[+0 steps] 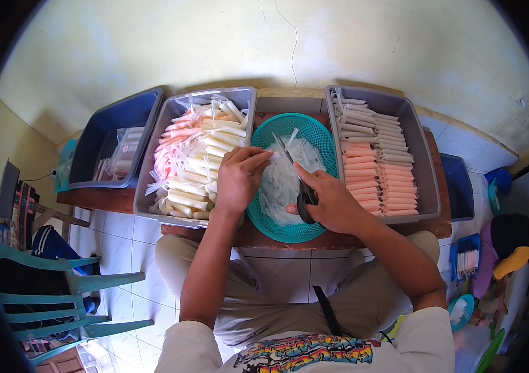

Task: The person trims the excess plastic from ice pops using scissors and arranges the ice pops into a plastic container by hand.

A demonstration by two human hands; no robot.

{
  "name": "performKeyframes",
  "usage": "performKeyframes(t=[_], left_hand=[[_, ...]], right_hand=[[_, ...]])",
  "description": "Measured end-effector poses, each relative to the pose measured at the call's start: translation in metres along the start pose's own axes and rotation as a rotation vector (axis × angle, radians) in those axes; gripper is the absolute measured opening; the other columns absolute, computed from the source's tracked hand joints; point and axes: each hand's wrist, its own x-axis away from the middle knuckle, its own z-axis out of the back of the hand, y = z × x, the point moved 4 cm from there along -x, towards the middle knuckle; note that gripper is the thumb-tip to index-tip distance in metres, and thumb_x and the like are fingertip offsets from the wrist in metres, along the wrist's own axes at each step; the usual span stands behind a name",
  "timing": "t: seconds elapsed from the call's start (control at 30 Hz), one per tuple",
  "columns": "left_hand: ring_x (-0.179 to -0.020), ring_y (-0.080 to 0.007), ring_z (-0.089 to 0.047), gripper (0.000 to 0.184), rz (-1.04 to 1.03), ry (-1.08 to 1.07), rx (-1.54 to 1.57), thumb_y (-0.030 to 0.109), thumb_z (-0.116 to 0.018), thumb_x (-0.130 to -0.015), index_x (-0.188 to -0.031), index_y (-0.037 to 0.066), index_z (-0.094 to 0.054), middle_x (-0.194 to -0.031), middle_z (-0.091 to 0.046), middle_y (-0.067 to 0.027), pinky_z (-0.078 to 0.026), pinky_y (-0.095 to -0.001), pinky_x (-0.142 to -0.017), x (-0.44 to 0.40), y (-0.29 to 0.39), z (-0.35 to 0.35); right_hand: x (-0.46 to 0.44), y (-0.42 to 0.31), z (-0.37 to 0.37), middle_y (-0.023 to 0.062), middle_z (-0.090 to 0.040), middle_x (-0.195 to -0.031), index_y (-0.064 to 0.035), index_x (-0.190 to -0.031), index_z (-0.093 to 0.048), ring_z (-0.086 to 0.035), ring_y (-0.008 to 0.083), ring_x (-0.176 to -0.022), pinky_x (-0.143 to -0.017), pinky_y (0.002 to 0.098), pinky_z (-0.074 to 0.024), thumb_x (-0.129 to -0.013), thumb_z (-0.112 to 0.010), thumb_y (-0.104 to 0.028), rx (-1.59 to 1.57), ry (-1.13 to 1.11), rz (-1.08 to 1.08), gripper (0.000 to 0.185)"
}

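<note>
My right hand [332, 202] holds a pair of black-handled scissors [305, 204], blades pointing up and away over the teal basket [254, 219]. The fingertips of my left hand [238, 177] are pinched on a small whitish plastic piece [275, 156], close to the blades. Inside the basket lies a heap of clear plastic strips [286, 186]. To the left, a grey tub [146, 208] holds pale yellow and pink filled plastic tubes [183, 177]. A second grey tub [429, 180] on the right has neat rows of white and salmon-pink tubes [364, 177].
A dark blue tub [81, 161] with some plastic packs stands far left on the wooden bench [106, 198]. Another blue tub [460, 186] is at right. A teal chair [41, 264] stands lower left. At far right a person in a purple sleeve [487, 255] bends near small containers.
</note>
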Motion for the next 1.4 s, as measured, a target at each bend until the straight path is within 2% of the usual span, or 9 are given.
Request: performKeyframes(t=[0.5, 0.7, 0.8, 0.87, 0.9, 0.97, 1.07, 1.27, 1.4], left_hand=[[-0.093, -0.0288, -0.072, 0.023, 0.017, -0.007, 0.003, 0.003, -0.082, -0.083, -0.106, 0.008, -0.083, -0.100, -0.077, -0.0070, -0.058, -0.0412, -0.085, 0.000, -0.001, 0.002], [-0.095, -0.0320, -0.073, 0.034, 0.061, -0.007, -0.012, 0.002, -0.083, -0.084, -0.117, 0.007, -0.080, -0.105, -0.077, -0.0119, -0.059, -0.0418, -0.085, -0.002, -0.001, 0.004], [-0.097, -0.0328, -0.073, 0.037, 0.016, 0.014, -0.011, 0.002, -0.083, -0.085, -0.121, 0.007, -0.078, -0.106, -0.077, -0.0130, -0.059, -0.0423, -0.086, -0.002, 0.000, 0.005], [-0.098, -0.0328, -0.073, 0.038, 0.011, 0.023, 0.009, 0.000, -0.082, -0.086, -0.123, 0.007, -0.077, -0.107, -0.077, -0.0133, -0.059, -0.0420, -0.087, -0.003, 0.000, 0.005], [-0.098, -0.0328, -0.073, 0.038, 0.008, 0.023, 0.011, 0.000, -0.082, -0.086, -0.123, 0.007, -0.077, -0.107, -0.077, -0.0133, -0.059, -0.0420, -0.087, -0.004, 0.002, 0.004], [-0.098, -0.0328, -0.072, 0.039, 0.044, 0.046, 0.032, -0.002, -0.080, -0.084, -0.122, 0.005, -0.077, -0.107, -0.076, -0.0125, -0.058, -0.0434, -0.087, -0.004, 0.003, 0.006], [-0.099, -0.0328, -0.071, 0.039, 0.042, 0.066, 0.048, -0.003, -0.080, -0.084, -0.123, 0.005, -0.076, -0.108, -0.075, -0.0129, -0.058, -0.0431, -0.087, -0.004, 0.006, 0.009], [-0.100, -0.0316, -0.071, 0.044, -0.065, 0.058, 0.070, -0.007, -0.079, -0.085, -0.127, 0.006, -0.075, -0.111, -0.075, -0.0128, -0.058, -0.0413, -0.088, -0.004, 0.012, 0.013], [-0.102, -0.0312, -0.071, 0.045, -0.090, 0.046, 0.097, -0.008, -0.078, -0.085, -0.128, 0.006, -0.075, -0.112, -0.075, -0.0124, -0.058, -0.0412, -0.088, -0.004, 0.015, 0.012]], right_hand=[[-0.003, 0.005, -0.005, 0.0233, -0.061, -0.109, 0.0021, -0.164, -0.037, -0.062, 0.0389, -0.103, -0.093, 0.0446, -0.0491, -0.091, -0.080, -0.056, -0.017, -0.040, -0.046, 0.103], [-0.004, 0.005, -0.007, 0.0283, -0.058, -0.118, 0.0055, -0.163, -0.036, -0.062, 0.0423, -0.107, -0.097, 0.0452, -0.0505, -0.090, -0.081, -0.056, 0.036, 0.065, -0.097, 0.105], [-0.008, 0.007, -0.013, 0.0314, -0.055, -0.123, 0.0076, -0.163, -0.032, -0.063, 0.0459, -0.109, -0.096, 0.0474, -0.0527, -0.092, -0.081, -0.053, 0.064, 0.104, -0.086, 0.105], [-0.011, 0.009, -0.020, 0.0319, -0.052, -0.127, 0.0086, -0.163, -0.027, -0.066, 0.0487, -0.106, -0.091, 0.0501, -0.0562, -0.094, -0.080, -0.043, 0.142, 0.150, -0.079, 0.101], [-0.012, 0.009, -0.023, 0.0319, -0.052, -0.127, 0.0086, -0.163, -0.027, -0.066, 0.0487, -0.106, -0.091, 0.0501, -0.0562, -0.094, -0.080, -0.043, 0.143, 0.153, -0.080, 0.101], [-0.016, 0.008, -0.030, 0.0318, -0.050, -0.128, 0.0087, -0.163, -0.024, -0.069, 0.0503, -0.102, -0.088, 0.0521, -0.0586, -0.092, -0.079, -0.031, 0.218, 0.126, -0.083, 0.098], [-0.024, 0.010, -0.041, 0.0319, -0.048, -0.129, 0.0080, -0.163, -0.023, -0.070, 0.0505, -0.098, -0.085, 0.0522, -0.0603, -0.091, -0.076, -0.020, 0.249, 0.095, -0.091, 0.094], [-0.041, 0.025, -0.066, 0.0325, -0.044, -0.134, 0.0116, -0.161, -0.024, -0.072, 0.0514, -0.095, -0.083, 0.0530, -0.0614, -0.090, -0.068, -0.006, 0.394, 0.048, -0.215, 0.086], [-0.046, 0.027, -0.074, 0.0316, -0.043, -0.135, 0.0133, -0.158, -0.027, -0.072, 0.0511, -0.095, -0.083, 0.0532, -0.0615, -0.089, -0.067, -0.004, 0.389, 0.061, -0.229, 0.082]])
